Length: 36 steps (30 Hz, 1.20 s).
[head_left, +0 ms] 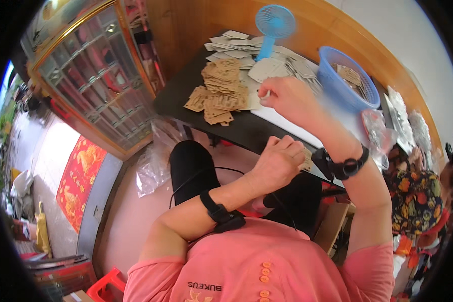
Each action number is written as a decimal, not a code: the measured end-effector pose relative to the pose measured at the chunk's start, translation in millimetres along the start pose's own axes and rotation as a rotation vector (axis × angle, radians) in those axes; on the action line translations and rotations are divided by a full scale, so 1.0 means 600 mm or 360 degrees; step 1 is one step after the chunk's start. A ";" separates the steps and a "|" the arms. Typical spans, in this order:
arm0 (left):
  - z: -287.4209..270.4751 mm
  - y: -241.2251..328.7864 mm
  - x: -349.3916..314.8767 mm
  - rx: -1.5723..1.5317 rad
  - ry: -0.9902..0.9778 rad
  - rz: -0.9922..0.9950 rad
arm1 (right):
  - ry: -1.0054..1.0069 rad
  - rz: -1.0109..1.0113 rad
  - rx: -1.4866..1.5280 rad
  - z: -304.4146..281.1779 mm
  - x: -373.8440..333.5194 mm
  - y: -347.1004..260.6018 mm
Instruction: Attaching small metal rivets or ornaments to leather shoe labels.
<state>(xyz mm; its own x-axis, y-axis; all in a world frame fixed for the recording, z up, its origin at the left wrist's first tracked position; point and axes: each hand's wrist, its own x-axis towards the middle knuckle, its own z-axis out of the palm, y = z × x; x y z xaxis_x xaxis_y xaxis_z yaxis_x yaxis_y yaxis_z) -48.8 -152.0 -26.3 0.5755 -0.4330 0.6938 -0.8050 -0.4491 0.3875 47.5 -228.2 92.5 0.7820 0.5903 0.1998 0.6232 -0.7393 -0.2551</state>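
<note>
My left hand (279, 162) is closed at the table's near edge, its fingers curled around a small brown kraft card (307, 160) that shows past the fingers. Over the table my right hand (290, 98) is raised, thumb and fingers pinched together; whatever is between them is too small to make out. Just left of it lies a loose pile of brown printed cards (220, 85). Behind that pile, white cards (232, 48) are heaped in stacks, and more white cards (268, 69) spread around the foot of a blue fan.
The blue fan (275, 22) stands at the back of the dark table (181, 103). A blue plastic basket (332, 83) with brown cards is at the right, near clear bags (375, 126) of small items. Another person in a flowered top (415, 201) sits far right. A glass-paned door (93, 75) stands left.
</note>
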 end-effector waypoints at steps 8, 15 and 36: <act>-0.004 -0.012 -0.006 0.0076 -0.0004 0.0040 | -0.0031 0.0560 0.0161 -0.036 -0.087 0.096; -0.008 -0.001 -0.002 0.0089 -0.0023 0.0017 | 0.0110 0.0715 -0.0063 0.007 -0.126 0.141; -0.007 0.002 0.000 0.0155 0.0000 0.0002 | 0.0197 0.0554 -0.0154 0.004 -0.149 0.143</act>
<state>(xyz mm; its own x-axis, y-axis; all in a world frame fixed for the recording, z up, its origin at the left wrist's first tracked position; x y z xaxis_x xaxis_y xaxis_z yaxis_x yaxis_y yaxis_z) -50.5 -149.3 -23.0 0.5743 -0.4337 0.6943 -0.7881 -0.5225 0.3255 31.0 -343.7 50.4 0.9376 0.2594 0.2316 0.3132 -0.9193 -0.2384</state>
